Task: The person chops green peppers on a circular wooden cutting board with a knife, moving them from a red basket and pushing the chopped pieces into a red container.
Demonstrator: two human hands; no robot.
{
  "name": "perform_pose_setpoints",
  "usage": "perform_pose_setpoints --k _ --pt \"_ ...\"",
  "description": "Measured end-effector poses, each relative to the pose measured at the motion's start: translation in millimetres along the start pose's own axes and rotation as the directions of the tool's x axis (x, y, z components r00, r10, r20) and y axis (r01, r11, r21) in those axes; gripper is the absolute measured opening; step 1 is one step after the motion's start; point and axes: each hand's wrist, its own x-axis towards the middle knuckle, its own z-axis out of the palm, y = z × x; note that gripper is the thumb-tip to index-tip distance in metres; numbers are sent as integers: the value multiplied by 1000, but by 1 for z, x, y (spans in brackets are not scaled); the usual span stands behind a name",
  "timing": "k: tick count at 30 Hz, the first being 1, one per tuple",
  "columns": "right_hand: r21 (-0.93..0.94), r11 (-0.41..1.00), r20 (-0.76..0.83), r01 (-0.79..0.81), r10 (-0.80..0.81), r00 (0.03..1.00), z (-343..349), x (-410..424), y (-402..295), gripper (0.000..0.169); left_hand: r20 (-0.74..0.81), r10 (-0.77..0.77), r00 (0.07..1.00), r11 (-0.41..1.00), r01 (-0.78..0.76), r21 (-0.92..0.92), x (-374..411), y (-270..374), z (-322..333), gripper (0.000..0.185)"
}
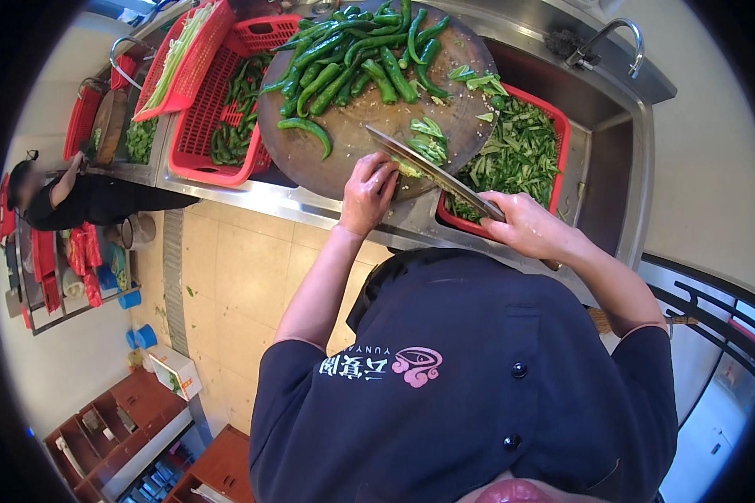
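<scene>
My right hand [528, 226] grips the handle of a kitchen knife, apparently a cleaver [437, 175], its blade slanting up and left over a round wooden chopping board [296, 173]. My left hand [368, 195] is on the board's near edge, fingers curled on a cut green pepper piece [408, 168] against the blade. The blade partly hides that piece. Just beyond the knife lie sliced green peppers [429, 139]. A heap of whole green chili peppers [352, 56] covers the far part of the board, with one loose pepper [306, 133] nearer me. Pale seeds are scattered about.
Right of the board, a red plastic basket [565, 141] of cut peppers stands in a steel sink [613, 163] under a faucet [635, 47]. On the left are a red basket [185, 148] with peppers and a tilted one [192, 88] with long pale-green stalks. Another person [94, 198] stands farther left.
</scene>
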Motion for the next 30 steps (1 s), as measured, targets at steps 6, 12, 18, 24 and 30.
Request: perform_pose_setpoints --k 6,12,18,24,30 --pt "-46 999 0 7 -7 1000 1 1 1 44 -13 21 1000 1000 -21 -17 3 -1 2 20" --pt "-142 986 -27 88 -93 995 9 9 8 44 -14 3 1000 999 -3 -41 2 -3 5 19" --pt "-37 998 -40 59 -61 997 18 44 0 29 -30 30 999 998 -32 -53 4 -1 6 18" --pt "81 993 -73 82 -77 994 9 36 21 34 6 44 999 999 -44 -5 0 -3 1 22" --pt "41 998 -23 44 -43 999 3 2 2 41 2 70 998 996 -70 62 -1 -1 1 23"
